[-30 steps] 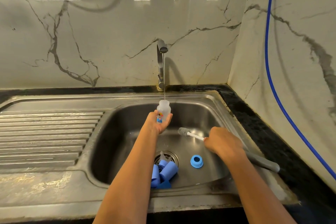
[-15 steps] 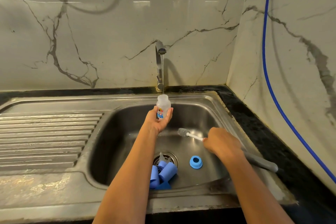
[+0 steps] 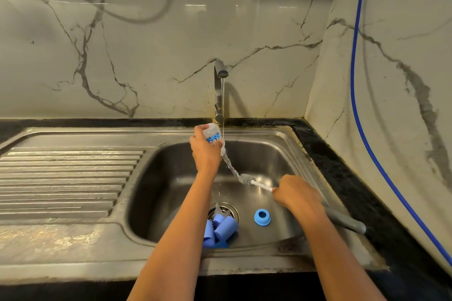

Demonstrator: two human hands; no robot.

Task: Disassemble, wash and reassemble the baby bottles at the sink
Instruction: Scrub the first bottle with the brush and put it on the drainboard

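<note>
My left hand (image 3: 205, 153) grips a small clear baby bottle (image 3: 212, 135) with a blue printed label, tipped mouth-down beside the running tap (image 3: 219, 85). Water pours out of it in a stream onto the head of a grey bottle brush (image 3: 247, 179). My right hand (image 3: 296, 194) holds that brush by its white shaft, the grey handle sticking out behind toward the sink's right rim. On the basin floor lie a blue screw ring (image 3: 262, 217) and blue caps (image 3: 221, 231) over the drain.
The steel sink (image 3: 151, 178) has a ribbed draining board (image 3: 63, 178) on its left. A black counter edge (image 3: 342, 178) runs along the right and back. A blue hose (image 3: 355, 80) hangs down the right marble wall; cables hang at the top left.
My left hand has turned the bottle from upright under the tap to tipped over, and water now pours out of it. The brush and my right hand have stayed in place.
</note>
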